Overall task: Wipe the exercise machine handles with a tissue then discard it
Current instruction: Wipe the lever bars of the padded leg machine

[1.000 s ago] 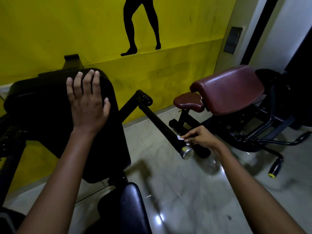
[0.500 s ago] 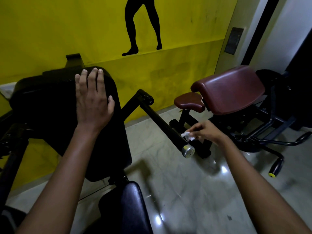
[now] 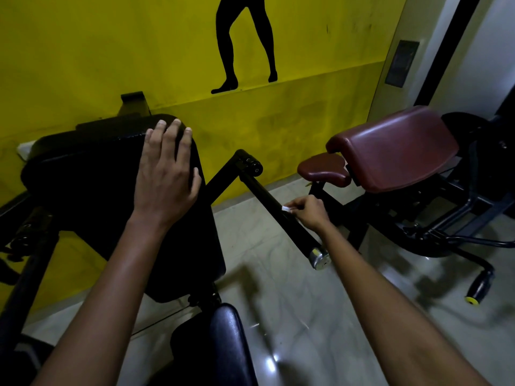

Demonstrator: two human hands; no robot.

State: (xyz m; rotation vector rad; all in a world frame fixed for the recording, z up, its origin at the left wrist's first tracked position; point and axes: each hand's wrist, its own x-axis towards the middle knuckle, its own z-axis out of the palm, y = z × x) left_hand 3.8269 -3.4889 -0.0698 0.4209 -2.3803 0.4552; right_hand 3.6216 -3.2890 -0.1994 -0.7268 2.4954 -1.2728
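A black exercise machine handle (image 3: pixel 267 200) slants from a hinge at the top left down to a silver end cap (image 3: pixel 320 259). My right hand (image 3: pixel 308 213) pinches a small white tissue (image 3: pixel 286 208) against the middle of this handle, fingers curled. My left hand (image 3: pixel 165 168) rests flat on the machine's black back pad (image 3: pixel 89 174), fingers straight. The lower black seat pad (image 3: pixel 220 344) sits between my forearms.
A second machine with maroon pads (image 3: pixel 398 147) stands at the right, its black frame and a yellow-tipped foot (image 3: pixel 473 295) spreading over the glossy marble floor (image 3: pixel 292 316). A yellow wall (image 3: pixel 111 51) closes off the back. No bin is in view.
My right hand has slid the tissue up the handle, from near the silver end cap toward its middle. My left hand has shifted slightly right on the back pad.
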